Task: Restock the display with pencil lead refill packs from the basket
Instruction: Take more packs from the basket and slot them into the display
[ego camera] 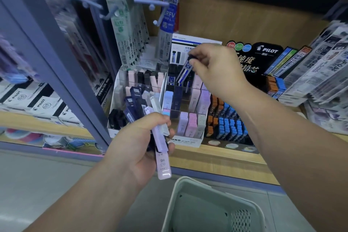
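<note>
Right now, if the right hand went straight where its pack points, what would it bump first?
Likely the dark packs in the display, below the blue-and-white pack the right hand pinches; depth is unclear.

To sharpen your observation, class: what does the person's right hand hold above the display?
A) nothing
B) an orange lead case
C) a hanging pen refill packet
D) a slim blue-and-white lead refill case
D: the right hand pinches a slim blue-and-white plastic lead refill case over the back row of the white compartmented display stand.
</note>
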Motion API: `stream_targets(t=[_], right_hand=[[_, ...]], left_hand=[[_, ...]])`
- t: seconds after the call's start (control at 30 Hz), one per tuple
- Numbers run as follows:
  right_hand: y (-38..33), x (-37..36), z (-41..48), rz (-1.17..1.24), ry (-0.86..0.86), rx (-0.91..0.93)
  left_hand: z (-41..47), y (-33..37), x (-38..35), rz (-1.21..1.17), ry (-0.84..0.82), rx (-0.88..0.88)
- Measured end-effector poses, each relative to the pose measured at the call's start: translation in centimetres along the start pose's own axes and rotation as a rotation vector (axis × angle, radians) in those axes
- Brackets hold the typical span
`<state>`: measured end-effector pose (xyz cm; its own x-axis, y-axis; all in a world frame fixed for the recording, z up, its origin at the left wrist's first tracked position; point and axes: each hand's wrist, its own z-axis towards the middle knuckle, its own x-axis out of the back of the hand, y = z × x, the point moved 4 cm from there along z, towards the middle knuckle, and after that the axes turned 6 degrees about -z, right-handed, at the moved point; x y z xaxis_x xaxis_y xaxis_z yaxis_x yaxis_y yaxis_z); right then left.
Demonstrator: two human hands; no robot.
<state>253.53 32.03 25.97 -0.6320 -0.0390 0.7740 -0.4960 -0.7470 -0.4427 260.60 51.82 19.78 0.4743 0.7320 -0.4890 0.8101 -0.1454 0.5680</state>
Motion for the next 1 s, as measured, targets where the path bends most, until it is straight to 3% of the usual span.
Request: stream_targets(t=[0.17, 0.37, 0.67, 0.9, 1.0], right_hand=[[0.0, -1.3, -0.3, -0.117, -0.001, 0.153], [0.1, -1.7, -0.1, -0.139, 0.058, 0.165], [0.2, -2.4, 0.2, -0.232, -0.036, 0.29], [0.4, -2.5, -0.8, -0.311, 0.062, 0.306], [-0.9, -0.7, -2.5, -0.229, 0.04, 0.253]], left_hand=[[0.2, 0.2, 0.3, 0.003, 0.006, 0.005], [0.0, 0.2, 0.2, 0.008, 0.012, 0.006], [-0.3, 0.1, 0.1, 0.01, 0.011, -0.01], [-0.3, -0.1, -0.1, 0.062, -0.027, -0.007], [-0.3, -0.4, -0.6, 0.097, -0.079, -0.009]])
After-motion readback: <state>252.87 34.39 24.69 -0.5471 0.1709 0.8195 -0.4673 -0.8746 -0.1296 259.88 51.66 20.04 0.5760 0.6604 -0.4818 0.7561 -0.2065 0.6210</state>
